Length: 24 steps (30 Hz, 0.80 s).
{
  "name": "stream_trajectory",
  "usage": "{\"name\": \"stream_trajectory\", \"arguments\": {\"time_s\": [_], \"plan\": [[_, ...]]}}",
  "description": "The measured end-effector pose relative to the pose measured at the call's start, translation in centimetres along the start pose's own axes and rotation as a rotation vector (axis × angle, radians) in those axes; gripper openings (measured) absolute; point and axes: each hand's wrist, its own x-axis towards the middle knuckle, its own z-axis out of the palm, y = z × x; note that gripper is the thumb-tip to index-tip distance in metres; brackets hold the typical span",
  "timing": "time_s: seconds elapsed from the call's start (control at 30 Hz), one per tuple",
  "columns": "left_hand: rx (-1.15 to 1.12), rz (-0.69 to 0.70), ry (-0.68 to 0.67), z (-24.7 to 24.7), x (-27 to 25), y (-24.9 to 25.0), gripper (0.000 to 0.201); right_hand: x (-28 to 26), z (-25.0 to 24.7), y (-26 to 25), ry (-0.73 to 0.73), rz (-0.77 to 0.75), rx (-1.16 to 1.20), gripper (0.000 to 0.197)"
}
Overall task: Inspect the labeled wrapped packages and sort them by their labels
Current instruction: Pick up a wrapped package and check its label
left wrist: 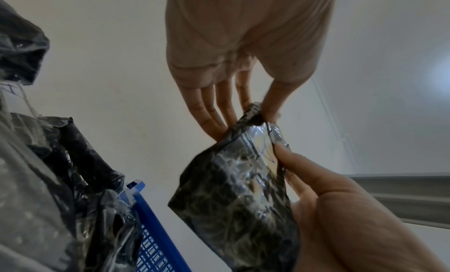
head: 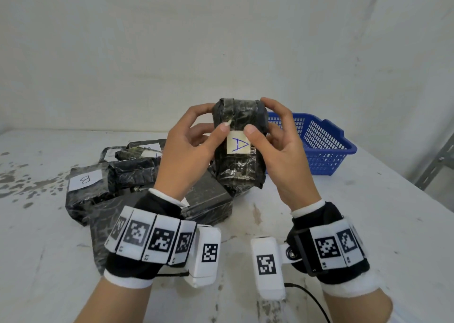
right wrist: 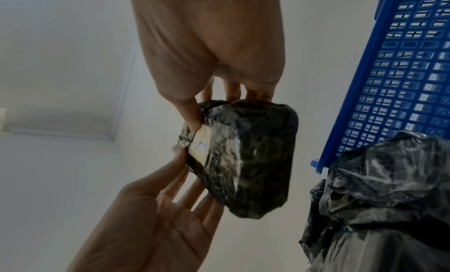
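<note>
Both hands hold up a black plastic-wrapped package (head: 238,173) above the table, its white label marked "A" (head: 237,145) facing me. My left hand (head: 216,119) grips its left side and my right hand (head: 259,116) its right side, thumbs on the front just above the label, fingers behind. The left wrist view shows the package (left wrist: 233,199) pinched at its top edge. From the right wrist the package (right wrist: 255,160) appears with my left hand's fingers behind it. A pile of similar black packages (head: 137,165) lies at left, one labelled "B" (head: 86,179).
A blue plastic mesh basket (head: 319,141) stands on the white table (head: 368,224) behind and to the right of the held package. A white wall rises behind the table. A metal frame shows past the table's right edge. A black cable trails from my right wristband.
</note>
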Motion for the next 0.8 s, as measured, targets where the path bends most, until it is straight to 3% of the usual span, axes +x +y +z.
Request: {"name": "stream_trajectory", "arguments": {"time_s": [0.27,0.33,0.4,0.57,0.7,0.8], "plan": [[-0.049,-0.025,0.015,0.1,-0.2,0.4,0.021,0.0,0.3,-0.3,0.015,-0.016,0.062,0.035],[-0.042,-0.014,0.011,0.1,-0.2,0.4,0.031,0.1,0.4,-0.3,0.029,-0.001,0.074,0.030],[-0.025,0.015,-0.019,0.1,-0.4,0.5,0.038,0.0,0.6,-0.3,0.037,0.003,0.084,0.026],[0.019,0.042,-0.132,0.3,-0.5,0.3,0.035,-0.1,0.5,-0.4,0.039,-0.012,0.098,0.020],[0.004,0.041,-0.119,0.4,-0.5,0.0,0.034,-0.1,0.0,-1.1,0.007,-0.003,0.087,0.032],[-0.016,0.027,-0.020,0.3,-0.1,-0.3,0.023,0.1,-0.8,-1.5,0.011,-0.017,0.008,0.042]]}}
